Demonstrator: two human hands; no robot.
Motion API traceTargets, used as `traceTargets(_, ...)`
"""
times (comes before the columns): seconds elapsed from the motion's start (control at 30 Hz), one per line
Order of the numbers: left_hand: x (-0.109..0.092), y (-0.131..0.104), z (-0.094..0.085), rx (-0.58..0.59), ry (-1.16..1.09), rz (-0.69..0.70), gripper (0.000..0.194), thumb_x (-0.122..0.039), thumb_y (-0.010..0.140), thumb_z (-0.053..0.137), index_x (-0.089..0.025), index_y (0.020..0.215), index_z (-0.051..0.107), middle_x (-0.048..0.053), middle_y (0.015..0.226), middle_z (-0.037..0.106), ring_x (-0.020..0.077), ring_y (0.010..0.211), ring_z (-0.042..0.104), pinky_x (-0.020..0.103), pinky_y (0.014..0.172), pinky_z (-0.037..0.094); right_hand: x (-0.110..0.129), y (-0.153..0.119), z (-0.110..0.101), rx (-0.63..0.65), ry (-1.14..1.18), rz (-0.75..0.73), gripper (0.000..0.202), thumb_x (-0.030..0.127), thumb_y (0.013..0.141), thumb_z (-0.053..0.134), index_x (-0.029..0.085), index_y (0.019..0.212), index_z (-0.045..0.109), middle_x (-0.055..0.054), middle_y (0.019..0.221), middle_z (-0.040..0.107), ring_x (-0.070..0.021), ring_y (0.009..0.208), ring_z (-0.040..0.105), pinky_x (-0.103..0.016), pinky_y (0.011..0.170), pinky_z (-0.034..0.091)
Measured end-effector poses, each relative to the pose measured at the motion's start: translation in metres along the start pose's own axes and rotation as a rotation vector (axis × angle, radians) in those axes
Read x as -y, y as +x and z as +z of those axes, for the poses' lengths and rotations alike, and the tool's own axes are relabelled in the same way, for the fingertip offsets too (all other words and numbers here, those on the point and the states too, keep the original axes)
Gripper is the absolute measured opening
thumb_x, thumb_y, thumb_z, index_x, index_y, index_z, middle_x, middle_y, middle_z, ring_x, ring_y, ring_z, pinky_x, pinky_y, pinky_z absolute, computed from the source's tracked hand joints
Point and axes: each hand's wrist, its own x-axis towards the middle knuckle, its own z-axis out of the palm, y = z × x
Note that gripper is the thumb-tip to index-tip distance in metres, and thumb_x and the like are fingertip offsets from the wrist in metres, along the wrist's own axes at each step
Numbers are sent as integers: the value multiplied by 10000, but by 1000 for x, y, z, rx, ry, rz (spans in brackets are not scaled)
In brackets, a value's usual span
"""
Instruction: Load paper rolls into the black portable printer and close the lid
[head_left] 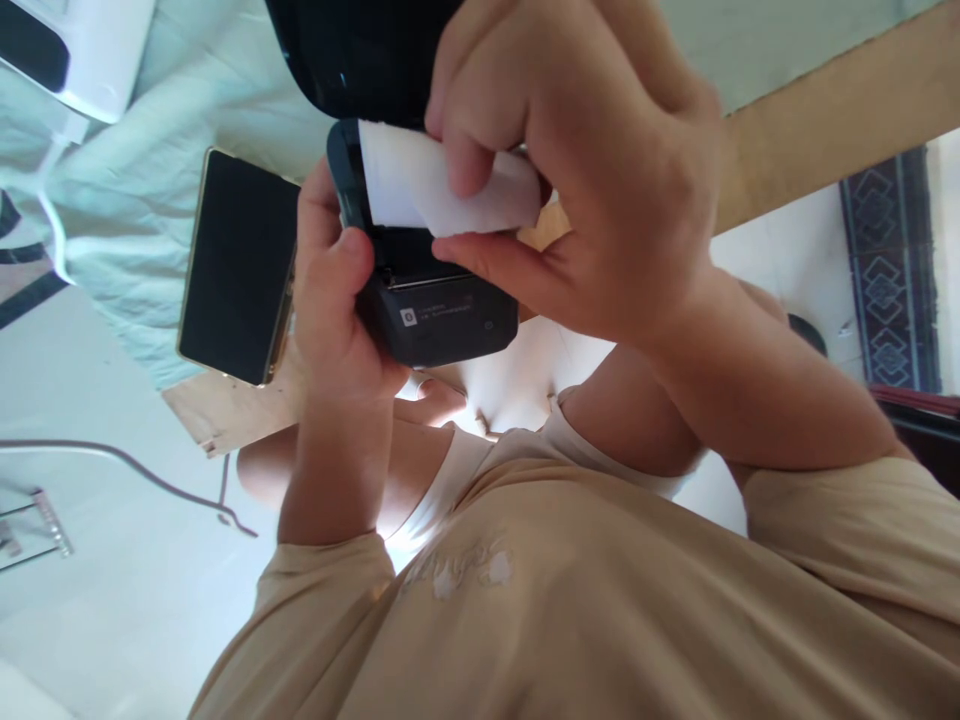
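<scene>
My left hand [330, 300] grips the left side of a small black portable printer [454, 325], with the thumb near its open paper bay. White printing on the front is too small to read. A white paper roll [405, 180] lies partly over the bay, its outer layer looking loose. My right hand [592, 170] pinches the paper between thumb and fingers, and its back hides part of the roll. Whether the roll sits fully inside the bay cannot be told.
A dark-screened phone [236, 265] lies on the pale green cloth [157, 220] to the left. Behind the printer is a glossy black object [352, 60]. A white device [112, 60] with a white cable [52, 225] lies at upper left. A wooden edge [832, 120] runs right.
</scene>
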Motion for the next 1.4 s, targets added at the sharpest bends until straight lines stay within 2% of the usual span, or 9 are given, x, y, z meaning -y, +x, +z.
traceTargets(0.1, -2, -3, 5, 50, -186, 7, 493, -415, 777, 652, -133, 1169, 554, -11, 1026, 661, 116, 1069, 681, 355, 1267, 369, 7, -1, 3, 58, -278, -76, 622, 365, 960, 89, 183, 1113, 664, 23, 1177, 606, -39, 1207, 575, -237, 1141, 488)
traceTargets(0.2, -3, -5, 6, 50, -248, 7, 407, -374, 814, 610, -148, 1149, 558, -30, 945, 646, 70, 945, 670, 295, 1179, 445, 10, 2, 6, 98, -221, -34, 538, 324, 957, 162, 175, 1018, 675, 27, 1206, 617, -39, 1178, 587, -230, 1086, 519)
traceTargets(0.4, -1, -6, 0, 89, -200, -5, 520, -423, 756, 652, -175, 1201, 548, -35, 1032, 650, 99, 940, 679, 351, 1220, 418, 14, 10, 4, 151, -134, 68, 390, 332, 933, 310, 129, 909, 642, 25, 1178, 643, 0, 1112, 639, -111, 948, 550)
traceTargets(0.6, -1, -8, 5, 56, -277, -44, 486, -373, 767, 664, -175, 1194, 542, 10, 1050, 605, 86, 952, 616, 258, 1101, 461, 14, 7, 4, 155, -248, 33, 517, 415, 961, 207, 138, 905, 639, 21, 1237, 589, -61, 1265, 559, -226, 1084, 521)
traceTargets(0.7, 0, -7, 5, 63, -289, -29, 498, -393, 736, 700, -165, 1155, 553, 16, 994, 587, 85, 925, 590, 233, 958, 480, 11, 6, 5, 146, -296, 8, 543, 356, 966, 135, 149, 945, 637, 20, 1220, 584, -48, 1228, 568, -219, 1061, 507)
traceTargets(0.83, 0, -6, 5, 59, -260, -32, 380, -377, 751, 681, -173, 1048, 560, 8, 919, 539, 80, 916, 564, 202, 862, 456, 9, 7, 5, 229, -280, -3, 469, 373, 966, 230, 174, 985, 654, 42, 1263, 584, -72, 1211, 589, -251, 1067, 501)
traceTargets(1.1, 1, -5, 5, 52, -251, -21, 499, -400, 747, 686, -162, 1166, 560, 18, 1011, 612, 107, 1008, 615, 239, 992, 485, 5, 8, 5, 221, -325, 17, 563, 438, 980, 170, 199, 973, 679, 80, 1283, 594, -78, 1226, 584, -245, 1058, 467)
traceTargets(1.23, 0, -5, 3, 74, -245, -45, 527, -413, 732, 699, -178, 1184, 564, -1, 1040, 630, 105, 1014, 642, 262, 1045, 490, 4, 9, 7, 177, -384, 37, 641, 504, 968, 108, 215, 972, 680, 51, 1176, 616, -155, 1234, 600, -326, 1065, 446)
traceTargets(1.4, 1, -6, 3, 66, -232, -48, 534, -424, 748, 682, -188, 1207, 543, -1, 1110, 649, 144, 1206, 641, 290, 1189, 425, 8, 7, 4, 126, -459, 43, 687, 501, 951, 73, 185, 958, 683, 14, 1037, 636, -140, 1194, 623, -307, 1058, 456)
